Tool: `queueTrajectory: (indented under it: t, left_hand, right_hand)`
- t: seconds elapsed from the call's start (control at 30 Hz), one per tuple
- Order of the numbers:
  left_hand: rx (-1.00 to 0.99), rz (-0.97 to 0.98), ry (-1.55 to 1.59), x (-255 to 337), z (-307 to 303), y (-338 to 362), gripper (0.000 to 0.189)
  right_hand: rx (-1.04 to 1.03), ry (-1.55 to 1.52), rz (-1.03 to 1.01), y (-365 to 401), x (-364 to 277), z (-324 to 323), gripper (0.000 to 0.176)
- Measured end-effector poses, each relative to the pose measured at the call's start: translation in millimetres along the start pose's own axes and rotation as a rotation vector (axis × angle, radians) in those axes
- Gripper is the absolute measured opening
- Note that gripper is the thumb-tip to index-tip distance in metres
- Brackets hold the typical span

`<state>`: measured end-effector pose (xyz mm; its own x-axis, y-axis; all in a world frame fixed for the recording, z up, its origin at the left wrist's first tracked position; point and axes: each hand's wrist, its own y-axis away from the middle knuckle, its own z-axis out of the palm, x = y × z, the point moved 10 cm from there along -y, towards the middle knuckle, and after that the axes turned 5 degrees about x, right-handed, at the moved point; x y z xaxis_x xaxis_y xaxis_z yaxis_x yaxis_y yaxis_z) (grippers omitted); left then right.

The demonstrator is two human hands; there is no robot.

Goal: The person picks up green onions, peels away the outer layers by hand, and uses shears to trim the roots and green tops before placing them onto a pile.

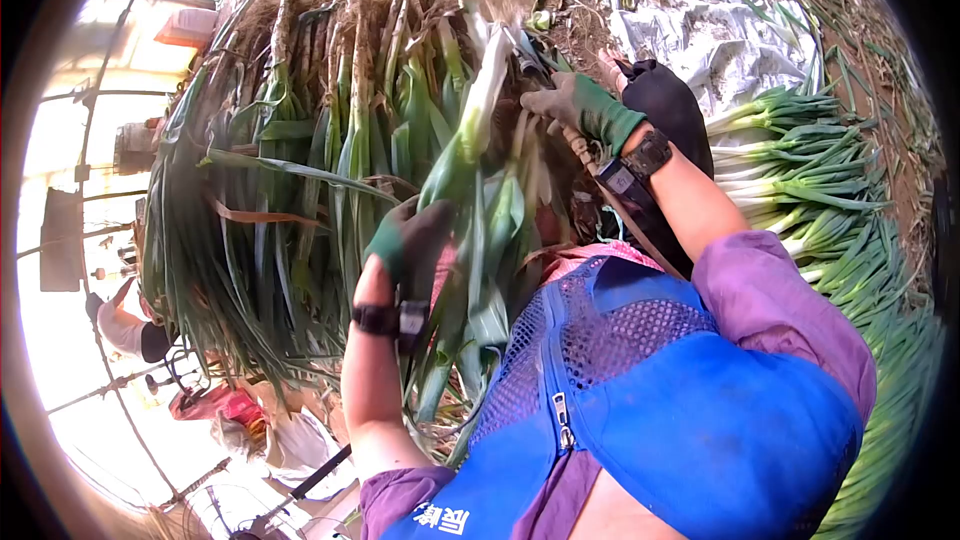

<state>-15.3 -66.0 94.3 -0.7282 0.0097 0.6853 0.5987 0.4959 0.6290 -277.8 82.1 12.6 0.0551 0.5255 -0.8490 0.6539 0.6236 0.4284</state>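
Observation:
In the head view, my left hand (412,238), in a dark green and grey glove, is wrapped round the green part of a large green onion (468,135). The onion's white stem slants up and away, its root end near the pile's top. To its right my right hand (588,108), gloved alike, has its fingers curled close beside the stem. A dark shape shows at those fingertips, and I cannot tell what they hold. Loose outer leaves (515,205) hang below, between the hands.
A large pile of untrimmed green onions (290,160), roots upward, lies to the left. Bundles of cleaned green onions (800,180) line the right side. White plastic sheeting (725,30) and leaf scraps cover the ground ahead. Another person's hand (120,325) shows at far left.

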Motion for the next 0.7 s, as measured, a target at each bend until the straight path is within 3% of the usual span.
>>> queueTrajectory:
  t: [0.03, 0.1, 0.17, 0.23, 0.37, 0.43, 0.53, 0.7]
  left_hand:
    - [0.036, -0.079, -0.039, -2, 7, -3, 0.039]
    - [0.044, -0.053, -0.09, -39, 12, -46, 0.037]
    - [0.064, 0.082, -0.111, -63, 13, -93, 0.036]
    - [0.093, 0.216, -0.122, -51, 4, -114, 0.032]
    - [0.143, 0.128, 0.124, -17, -13, -110, 0.023]
    - [0.123, 0.126, 0.173, -17, -15, -115, 0.022]
    - [0.047, 0.124, 0.243, -23, 0, -116, 0.023]
    - [0.038, 0.17, 0.275, 7, 18, -97, 0.026]
  right_hand:
    - [-0.026, 0.005, 0.036, 6, 2, 1, 0.058]
    - [-0.008, 0.007, -0.055, -1, 12, 7, 0.056]
    - [0.028, 0.043, -0.051, -3, 22, 3, 0.054]
    - [-0.008, 0.162, -0.018, 4, 27, 8, 0.05]
    - [-0.205, 0.385, 0.003, 25, 50, 50, 0.048]
    - [-0.221, 0.511, -0.116, 48, 38, 62, 0.044]
    - [-0.318, 0.47, 0.074, 60, 45, 69, 0.044]
    - [-0.391, 0.385, -0.011, 64, 39, 77, 0.047]
